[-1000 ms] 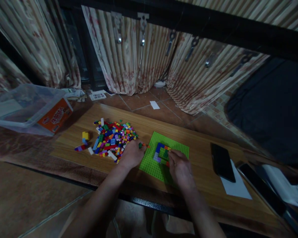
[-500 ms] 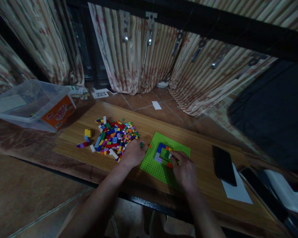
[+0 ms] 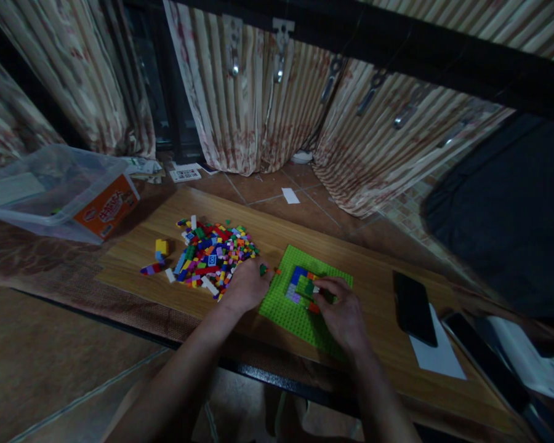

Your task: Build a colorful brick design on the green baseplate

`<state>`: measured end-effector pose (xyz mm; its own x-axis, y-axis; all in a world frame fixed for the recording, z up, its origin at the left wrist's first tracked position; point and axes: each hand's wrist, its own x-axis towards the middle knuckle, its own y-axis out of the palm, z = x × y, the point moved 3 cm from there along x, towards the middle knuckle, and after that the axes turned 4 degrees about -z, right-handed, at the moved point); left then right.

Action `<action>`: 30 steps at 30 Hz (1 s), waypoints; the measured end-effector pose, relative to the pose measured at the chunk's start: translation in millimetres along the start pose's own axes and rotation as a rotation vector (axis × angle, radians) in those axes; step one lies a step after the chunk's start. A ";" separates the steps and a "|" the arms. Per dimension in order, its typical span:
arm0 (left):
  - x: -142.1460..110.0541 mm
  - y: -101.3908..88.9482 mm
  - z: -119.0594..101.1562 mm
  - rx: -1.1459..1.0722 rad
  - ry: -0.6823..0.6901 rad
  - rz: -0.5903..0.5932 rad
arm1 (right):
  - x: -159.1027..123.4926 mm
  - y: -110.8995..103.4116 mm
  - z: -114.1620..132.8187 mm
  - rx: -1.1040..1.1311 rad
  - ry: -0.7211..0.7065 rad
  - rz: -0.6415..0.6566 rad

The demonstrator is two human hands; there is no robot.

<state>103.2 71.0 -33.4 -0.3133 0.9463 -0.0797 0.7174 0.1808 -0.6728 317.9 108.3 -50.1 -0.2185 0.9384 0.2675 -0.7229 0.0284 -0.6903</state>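
- Presently, the green baseplate (image 3: 281, 307) lies partly under the right hand (image 3: 344, 307), just right of the left hand (image 3: 249, 286); joined bricks (image 3: 298, 275) sit ahead of the right fingertips.
- Right thumb and finger appear pinched on a small pale brick (image 3: 316, 290). Step, judged: seating it.
- Next move likely calls for stud alignment, then a press.
- Left hand: apart from right, at the loose pile (image 3: 210, 252); dark green brick (image 3: 263, 269) by its fingertips, grip cannot be told.
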 end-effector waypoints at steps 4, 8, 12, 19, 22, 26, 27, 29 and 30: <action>-0.9 -1.3 -1.6 0.003 0.011 0.006 | 1.3 1.8 -3.9 0.008 0.024 0.029; -0.8 -0.5 -1.5 0.003 0.010 0.007 | 2.1 5.4 -2.7 -0.001 0.001 0.036; -0.8 -0.4 -0.9 0.000 -0.011 0.005 | 1.7 6.4 0.5 -0.006 0.001 0.042; -1.8 -2.5 -1.8 -0.001 -0.014 -0.017 | -1.3 1.5 2.4 0.022 0.036 0.049; -1.6 -1.0 -0.1 -0.008 -0.016 -0.016 | -2.9 -0.4 4.1 -0.015 -0.011 0.005; -1.9 -0.8 0.5 0.019 -0.011 -0.016 | -5.7 -0.8 3.0 -0.012 -0.007 -0.024; -2.1 -1.0 0.4 0.019 -0.012 -0.014 | -6.4 -0.4 1.5 0.011 0.022 -0.022; -2.3 -1.6 0.2 0.013 -0.019 -0.009 | -7.8 0.7 -2.9 0.073 0.096 -0.018; -2.4 -1.9 0.4 0.009 -0.023 -0.009 | -8.5 1.2 -5.5 0.101 0.130 -0.022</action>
<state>102.4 68.3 -32.2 -0.3336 0.9384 -0.0905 0.7092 0.1865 -0.6799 322.4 102.2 -56.9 -0.1196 0.9748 0.1881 -0.7903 0.0212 -0.6123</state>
